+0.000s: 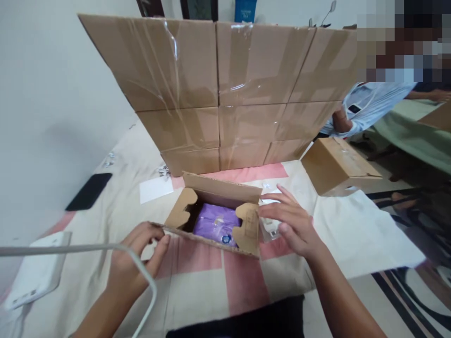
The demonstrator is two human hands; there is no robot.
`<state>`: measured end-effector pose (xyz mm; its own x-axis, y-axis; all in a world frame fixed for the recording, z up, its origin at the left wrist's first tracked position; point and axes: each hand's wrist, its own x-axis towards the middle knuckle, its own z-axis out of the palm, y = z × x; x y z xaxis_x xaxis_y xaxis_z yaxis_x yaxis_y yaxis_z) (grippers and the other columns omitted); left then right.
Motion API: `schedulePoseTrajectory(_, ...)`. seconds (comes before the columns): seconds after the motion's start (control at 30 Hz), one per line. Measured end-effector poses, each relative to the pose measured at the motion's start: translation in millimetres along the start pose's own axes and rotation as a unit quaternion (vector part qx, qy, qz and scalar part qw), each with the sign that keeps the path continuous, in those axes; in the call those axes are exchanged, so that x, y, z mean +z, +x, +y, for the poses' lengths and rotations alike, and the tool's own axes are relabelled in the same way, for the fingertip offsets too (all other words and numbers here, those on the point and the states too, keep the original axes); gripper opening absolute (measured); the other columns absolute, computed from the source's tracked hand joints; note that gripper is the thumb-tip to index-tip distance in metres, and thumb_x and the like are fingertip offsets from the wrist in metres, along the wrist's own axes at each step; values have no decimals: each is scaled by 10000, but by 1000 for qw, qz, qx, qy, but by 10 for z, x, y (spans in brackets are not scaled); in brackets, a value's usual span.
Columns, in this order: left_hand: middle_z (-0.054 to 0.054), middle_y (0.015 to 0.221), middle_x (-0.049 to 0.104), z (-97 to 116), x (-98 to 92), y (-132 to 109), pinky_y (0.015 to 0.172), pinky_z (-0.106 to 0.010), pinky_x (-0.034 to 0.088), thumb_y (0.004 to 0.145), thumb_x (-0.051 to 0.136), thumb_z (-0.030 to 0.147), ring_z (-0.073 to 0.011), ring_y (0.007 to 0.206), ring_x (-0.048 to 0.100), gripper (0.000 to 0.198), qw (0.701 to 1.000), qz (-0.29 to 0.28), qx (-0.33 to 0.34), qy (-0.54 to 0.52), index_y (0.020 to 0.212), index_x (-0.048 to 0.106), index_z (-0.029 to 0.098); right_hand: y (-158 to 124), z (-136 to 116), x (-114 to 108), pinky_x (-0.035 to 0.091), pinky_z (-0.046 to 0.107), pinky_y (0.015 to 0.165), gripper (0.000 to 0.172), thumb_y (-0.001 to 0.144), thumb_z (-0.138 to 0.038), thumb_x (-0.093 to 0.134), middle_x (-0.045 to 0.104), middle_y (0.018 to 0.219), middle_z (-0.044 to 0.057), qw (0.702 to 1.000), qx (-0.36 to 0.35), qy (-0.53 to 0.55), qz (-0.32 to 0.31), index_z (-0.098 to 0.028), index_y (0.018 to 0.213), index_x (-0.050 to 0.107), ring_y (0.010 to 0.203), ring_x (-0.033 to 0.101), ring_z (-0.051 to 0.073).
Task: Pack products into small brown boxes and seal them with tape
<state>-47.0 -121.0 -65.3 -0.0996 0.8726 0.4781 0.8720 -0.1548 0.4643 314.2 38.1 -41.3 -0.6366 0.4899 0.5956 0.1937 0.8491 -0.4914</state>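
The open box (218, 188) is showing matt cardboard; the purple packet (213, 220) is looking glossy, probably plastic-wrapped.

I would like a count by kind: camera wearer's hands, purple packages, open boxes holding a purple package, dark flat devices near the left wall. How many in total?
Left hand and right hand: 2
Purple package: 1
Open box holding it: 1
Dark flat device: 1
Total: 5

A pink-and-cream cloth (243, 281) carries an open box (221, 188), stacked cartons (246, 70) and a black slab (89, 191).
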Motion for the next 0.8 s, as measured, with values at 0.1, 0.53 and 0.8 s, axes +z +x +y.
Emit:
schedulePoseTrajectory(0.1, -119, 1288, 655, -10, 101, 254, 992, -398, 534, 955, 617, 382, -272, 1202, 618, 349, 996, -14, 83, 15, 1256, 597, 208, 200, 24, 249, 411, 514, 1106, 560, 1074, -551, 282, 758, 1073, 83, 995, -8, 45, -91, -213, 1095, 728, 987, 699, 228)
schedulePoseTrajectory(0.53, -168, 1639, 365, 182, 116, 311, 1175, -545, 273, 940, 618, 314, -371, 1503, 343, 344, 953, -44, 211, 211, 1260, 642, 190, 1, -92, 678, 509, 480, 1091, 449, 1017, -212, 499, 695, 1259, 78, 968, 57, 174, 171, -306, 1456, 488, 1081, 719, 217)
schedulePoseTrajectory(0.8, -137, 1531, 535, 55, 494, 151, 1296, -481, 57, 877, 610, 379, -328, 1548, 268, 819, 911, -48, 290, 290, 1604, 321, 139, -563, -48, 407, 460, 447, 1148, 468, 1013, -297, 503, 545, 1482, 130, 972, 153, -6, 177, -260, 1479, 480, 1398, 507, 282)
